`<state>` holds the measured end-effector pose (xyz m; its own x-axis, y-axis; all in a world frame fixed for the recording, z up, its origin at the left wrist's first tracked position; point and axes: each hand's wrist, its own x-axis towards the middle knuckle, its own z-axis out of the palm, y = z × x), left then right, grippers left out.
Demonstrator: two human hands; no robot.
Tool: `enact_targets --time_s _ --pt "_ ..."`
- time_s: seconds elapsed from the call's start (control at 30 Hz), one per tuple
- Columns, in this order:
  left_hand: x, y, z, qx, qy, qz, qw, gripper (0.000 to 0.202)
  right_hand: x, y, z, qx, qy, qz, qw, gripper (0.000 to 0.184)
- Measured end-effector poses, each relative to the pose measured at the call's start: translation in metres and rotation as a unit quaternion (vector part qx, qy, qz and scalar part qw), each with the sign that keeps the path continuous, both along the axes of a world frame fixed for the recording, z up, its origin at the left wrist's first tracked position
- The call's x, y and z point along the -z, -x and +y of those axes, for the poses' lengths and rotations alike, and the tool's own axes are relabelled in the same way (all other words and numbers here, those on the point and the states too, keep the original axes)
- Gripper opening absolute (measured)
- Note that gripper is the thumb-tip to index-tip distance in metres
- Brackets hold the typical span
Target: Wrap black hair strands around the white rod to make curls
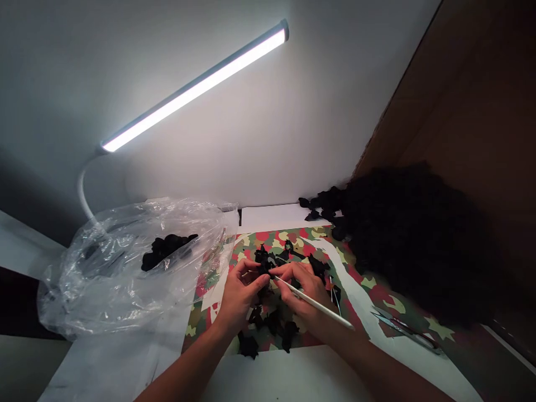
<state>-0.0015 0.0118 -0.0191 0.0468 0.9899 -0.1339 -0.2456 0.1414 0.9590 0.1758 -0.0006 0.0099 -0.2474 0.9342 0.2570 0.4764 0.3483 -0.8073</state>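
Observation:
Between the thumb and fingers of my left hand [240, 293] a small black piece [263, 269] is pinched; its exact kind is hard to make out. My right hand [305, 290] grips a slim white pen-like tool [320, 307], whose tip meets the black piece. Black scraps [274, 324] lie below and around both hands on a camouflage-patterned sheet [247, 243] of red, green and yellow. Just right of my right hand lies a thin metal tool [334, 291], partly among black bits.
A clear plastic bag [121, 296] with black pieces [167, 249] in it lies at left. At right rises a large black heap [414, 240] against cardboard [473, 106]. Thread snips or tweezers [406, 330] rest near it. A lit tube lamp [196, 86] hangs above on a flexible neck.

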Motion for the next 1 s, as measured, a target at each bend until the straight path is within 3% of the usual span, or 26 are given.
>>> enact_targets --time_s 0.13,0.27,0.37,0.43,0.53,0.6,0.7,0.83,1.0 --pt "-0.009 0.001 -0.002 0.023 -0.021 0.017 0.999 0.029 0.010 -0.007 0.013 0.059 -0.139 -0.130 0.980 0.016" --pt "-0.011 0.003 -0.002 0.036 -0.002 -0.010 0.999 0.030 0.012 -0.021 0.024 0.132 -0.153 -0.232 0.951 0.017" --pt "-0.010 0.003 0.000 0.018 0.007 -0.037 0.999 0.034 0.009 -0.025 0.025 0.150 -0.131 -0.255 0.946 0.019" --pt "-0.010 0.003 0.003 0.002 0.039 -0.068 0.997 0.037 0.005 -0.025 0.024 0.132 -0.101 -0.218 0.962 0.020" --pt "-0.012 0.003 0.006 0.028 0.116 -0.126 0.985 0.040 -0.001 -0.026 0.023 0.046 -0.003 -0.064 0.997 0.018" --pt "-0.011 0.003 0.007 0.050 0.140 -0.143 0.978 0.042 -0.003 -0.027 0.023 -0.007 0.066 0.048 0.997 0.019" --pt "-0.009 0.003 0.008 0.037 0.132 -0.150 0.979 0.044 -0.004 -0.027 0.020 -0.034 0.112 0.145 0.982 0.022" --pt "-0.005 0.006 0.008 0.023 0.137 -0.181 0.974 0.042 -0.005 -0.023 0.013 -0.060 0.125 0.167 0.976 0.021" --pt "-0.006 0.010 0.007 0.061 0.152 -0.202 0.966 0.041 -0.012 -0.012 0.006 -0.089 0.123 0.136 0.979 0.026"
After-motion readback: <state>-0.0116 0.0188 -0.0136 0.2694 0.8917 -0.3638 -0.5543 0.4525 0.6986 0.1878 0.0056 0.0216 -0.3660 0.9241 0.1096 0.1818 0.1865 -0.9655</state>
